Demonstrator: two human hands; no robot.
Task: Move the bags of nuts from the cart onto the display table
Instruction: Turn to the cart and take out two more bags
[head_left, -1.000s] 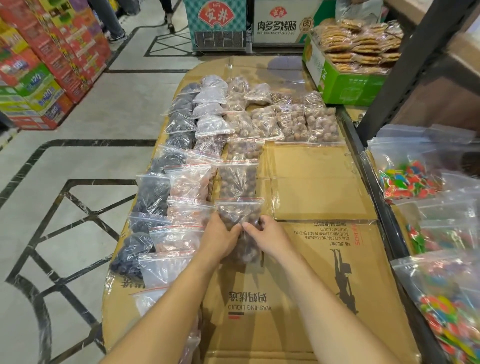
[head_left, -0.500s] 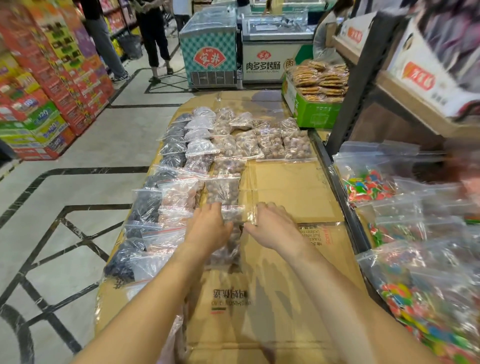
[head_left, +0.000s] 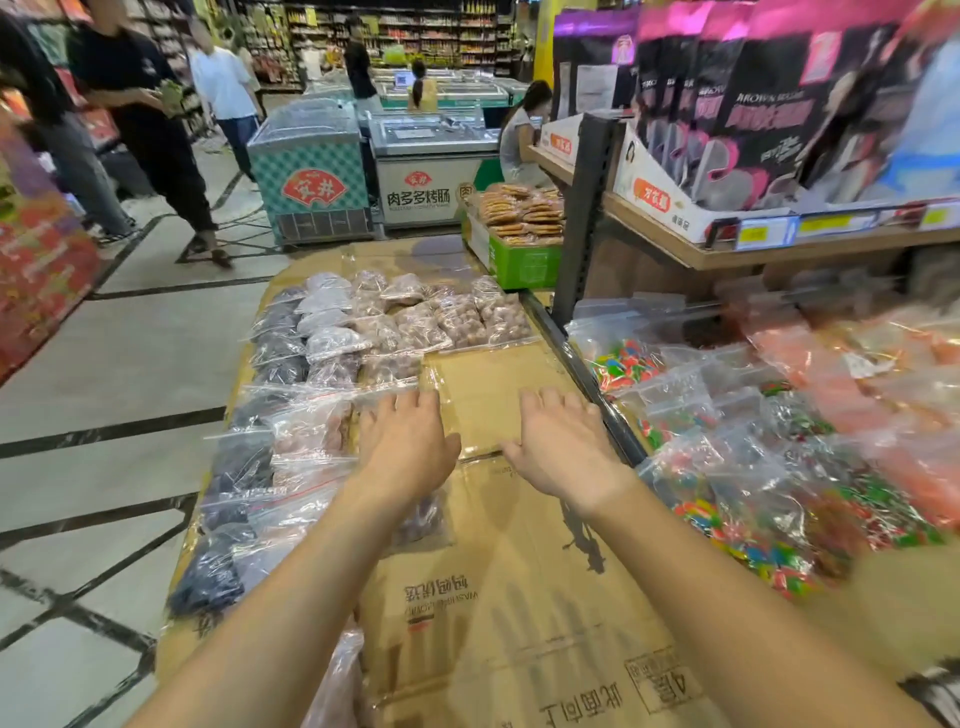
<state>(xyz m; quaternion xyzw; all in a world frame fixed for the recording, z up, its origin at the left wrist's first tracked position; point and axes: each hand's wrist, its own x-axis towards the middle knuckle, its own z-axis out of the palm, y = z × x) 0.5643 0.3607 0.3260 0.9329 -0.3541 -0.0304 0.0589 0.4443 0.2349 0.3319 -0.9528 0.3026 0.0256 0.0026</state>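
On the bench (head_left: 519, 597), nut bags (head_left: 410, 327) lay in rows at left. Left hand (head_left: 405, 447) hung over the nearest bag (head_left: 423, 517), right hand (head_left: 561, 447) over bare bench; fingers (head_left: 550, 402) were straight, slightly spread, gripping nothing.

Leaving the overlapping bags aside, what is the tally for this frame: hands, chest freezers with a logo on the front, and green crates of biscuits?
Hands: 2, left hand and right hand
Logo-fronted freezers: 2, teal freezer and white freezer
Green crates of biscuits: 1, green crate
Total: 5
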